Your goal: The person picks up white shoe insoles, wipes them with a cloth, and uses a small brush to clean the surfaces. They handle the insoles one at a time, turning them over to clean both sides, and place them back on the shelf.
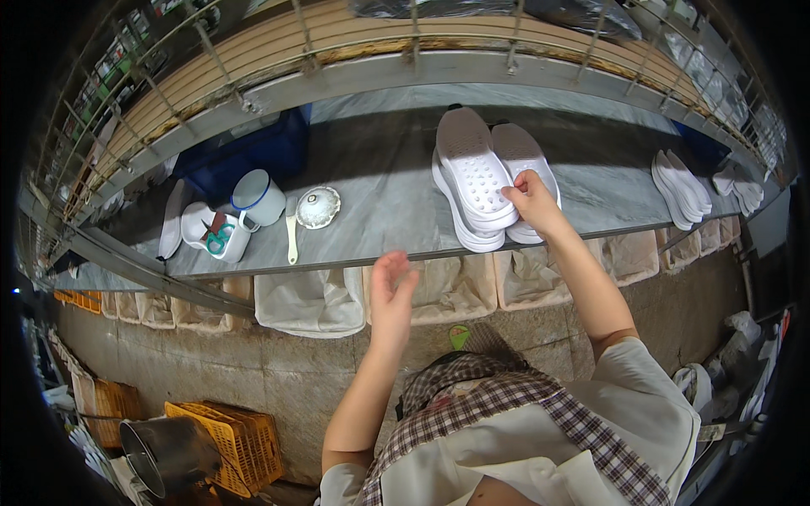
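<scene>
White shoe soles [485, 181] lie stacked in two piles side by side on the grey marbled counter [384, 185], bumpy insides facing up. My right hand [531, 205] is at the near right edge of the left pile, thumb and fingers closed on the rim of its top sole. My left hand [393, 282] hovers by the counter's front edge, left of the piles. Its fingers are slightly bent, thumb apart, with nothing in them.
Left on the counter are an enamel mug [258, 199], its lid [318, 207], a brush [292, 232], a white container [226, 239] with green scissors, and a blue bin [245, 152]. More soles [679, 190] lie right. Lined baskets [310, 302] stand below; a wire-mesh shelf crosses above.
</scene>
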The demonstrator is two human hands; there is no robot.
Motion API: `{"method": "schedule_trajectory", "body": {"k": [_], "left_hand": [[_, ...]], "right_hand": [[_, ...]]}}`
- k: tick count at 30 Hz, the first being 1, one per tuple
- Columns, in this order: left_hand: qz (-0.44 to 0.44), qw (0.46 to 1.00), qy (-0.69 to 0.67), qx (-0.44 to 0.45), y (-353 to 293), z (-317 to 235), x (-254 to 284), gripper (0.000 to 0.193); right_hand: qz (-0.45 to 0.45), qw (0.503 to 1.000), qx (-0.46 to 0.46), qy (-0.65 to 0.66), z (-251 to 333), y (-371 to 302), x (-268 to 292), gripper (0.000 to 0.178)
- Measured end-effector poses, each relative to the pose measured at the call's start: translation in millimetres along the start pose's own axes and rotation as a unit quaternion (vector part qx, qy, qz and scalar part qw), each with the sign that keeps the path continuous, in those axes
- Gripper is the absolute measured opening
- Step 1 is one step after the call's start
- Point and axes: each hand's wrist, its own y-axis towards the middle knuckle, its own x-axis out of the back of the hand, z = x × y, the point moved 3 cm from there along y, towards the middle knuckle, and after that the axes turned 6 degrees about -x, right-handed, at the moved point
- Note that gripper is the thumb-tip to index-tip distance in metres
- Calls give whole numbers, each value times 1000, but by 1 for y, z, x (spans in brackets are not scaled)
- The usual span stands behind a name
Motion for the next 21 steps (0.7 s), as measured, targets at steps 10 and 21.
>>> {"method": "schedule_trajectory", "body": {"k": [10, 21], "left_hand": [[-72, 997, -12, 33, -64, 47, 70, 35], [-49, 995, -12, 81, -105, 55, 107, 34]], "right_hand": [[-25, 998, 0, -61, -3, 16, -16, 12], [-50, 977, 38, -203, 5, 22, -18, 13]]}}
